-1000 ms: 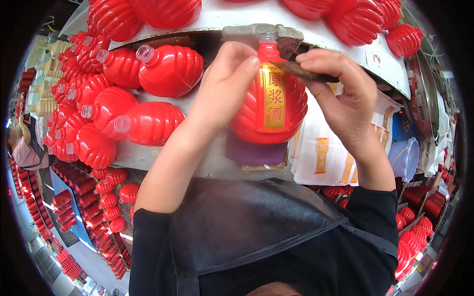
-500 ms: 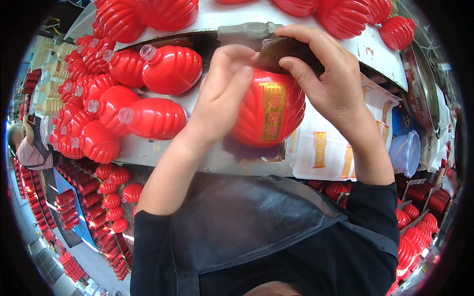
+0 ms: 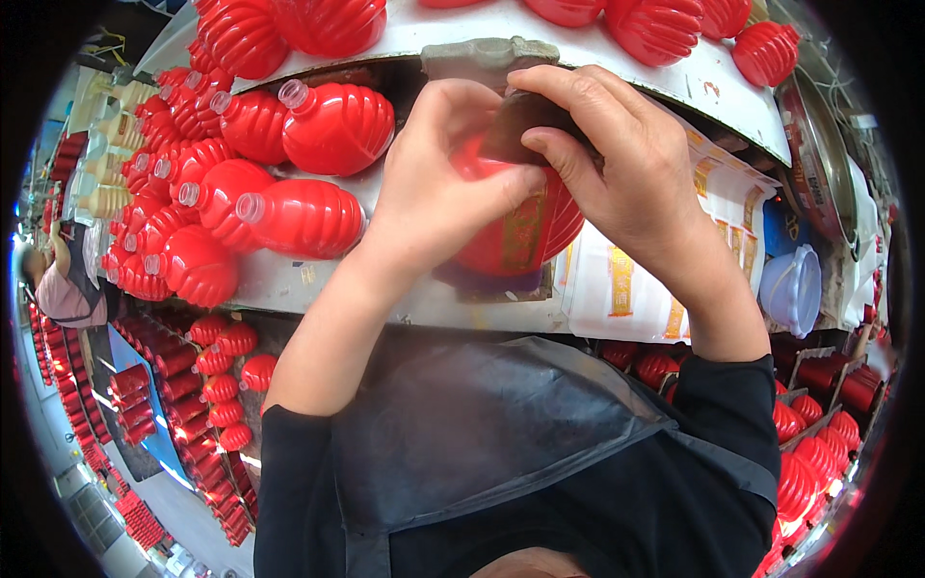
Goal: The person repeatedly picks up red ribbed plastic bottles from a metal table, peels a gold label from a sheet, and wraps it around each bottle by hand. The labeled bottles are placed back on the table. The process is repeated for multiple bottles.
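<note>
A ribbed red bottle (image 3: 477, 246) lies in front of me with a narrow gold-and-red label (image 3: 522, 231) on its upper face. My left hand (image 3: 434, 183) curls round the bottle's left side, its thumb laid across the label's top part. In my right hand (image 3: 617, 144) is a dark brown flat scraper-like piece (image 3: 525, 123), pinched between thumb and fingers at the bottle's far end. That end and the bottle's neck are hidden by both hands. A dark purple pad (image 3: 496, 289) shows under the bottle.
White sheets of gold labels (image 3: 597, 323) lie at the right, beside a pale blue bucket (image 3: 792, 289). Several red bottles (image 3: 308, 220) crowd the table's left. More stand on a raised white shelf (image 3: 708, 91) at the back. Far left, another person (image 3: 69, 289) is in view.
My left thumb has come down and across, over the label's top. My right hand with the brown piece has shifted a little left.
</note>
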Demonstrator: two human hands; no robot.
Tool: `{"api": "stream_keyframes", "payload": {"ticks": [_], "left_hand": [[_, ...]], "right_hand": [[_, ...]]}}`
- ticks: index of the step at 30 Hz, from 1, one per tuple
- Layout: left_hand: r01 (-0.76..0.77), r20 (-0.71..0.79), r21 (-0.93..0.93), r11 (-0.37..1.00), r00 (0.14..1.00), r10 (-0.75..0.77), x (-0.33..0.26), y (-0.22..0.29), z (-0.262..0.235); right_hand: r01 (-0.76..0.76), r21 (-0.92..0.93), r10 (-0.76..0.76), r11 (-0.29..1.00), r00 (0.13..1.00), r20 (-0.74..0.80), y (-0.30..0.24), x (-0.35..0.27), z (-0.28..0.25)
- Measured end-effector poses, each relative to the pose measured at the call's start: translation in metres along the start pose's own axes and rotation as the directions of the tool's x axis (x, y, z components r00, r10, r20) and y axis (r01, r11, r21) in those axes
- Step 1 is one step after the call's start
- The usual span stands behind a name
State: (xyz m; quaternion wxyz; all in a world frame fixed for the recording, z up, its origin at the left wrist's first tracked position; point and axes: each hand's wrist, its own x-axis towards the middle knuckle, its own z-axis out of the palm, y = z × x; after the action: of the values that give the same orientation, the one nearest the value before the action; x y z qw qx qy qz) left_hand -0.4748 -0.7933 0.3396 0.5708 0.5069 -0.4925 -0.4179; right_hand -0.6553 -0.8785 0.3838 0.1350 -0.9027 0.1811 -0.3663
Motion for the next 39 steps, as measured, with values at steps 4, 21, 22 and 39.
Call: {"api": "stream_keyframes", "payload": {"ticks": [4,21,22,39], "left_hand": [[0.016,-0.065,-0.019,1.0,0.998,-0.017,0.017,-0.004,0.001],[0.223,-0.072,-0.144,0.964,0.969,-0.235,0.043,-0.019,-0.012],[0.267,-0.049,-0.132,0.955,0.96,-0.275,0.044,-0.017,-0.013],[-0.054,-0.173,0.008,0.998,0.983,0.055,0.008,-0.014,-0.001]], "right_hand": [[-0.038,0.112,0.045,0.993,0.998,-0.052,0.026,-0.004,-0.003],[0.359,0.038,-0.359,0.933,0.933,-0.001,-0.015,-0.048,0.027],[0.39,0.061,-0.392,0.919,0.919,0.031,-0.022,-0.05,0.027],[-0.301,-0.109,0.282,0.947,0.945,-0.163,-0.014,-0.008,0.006]]}}
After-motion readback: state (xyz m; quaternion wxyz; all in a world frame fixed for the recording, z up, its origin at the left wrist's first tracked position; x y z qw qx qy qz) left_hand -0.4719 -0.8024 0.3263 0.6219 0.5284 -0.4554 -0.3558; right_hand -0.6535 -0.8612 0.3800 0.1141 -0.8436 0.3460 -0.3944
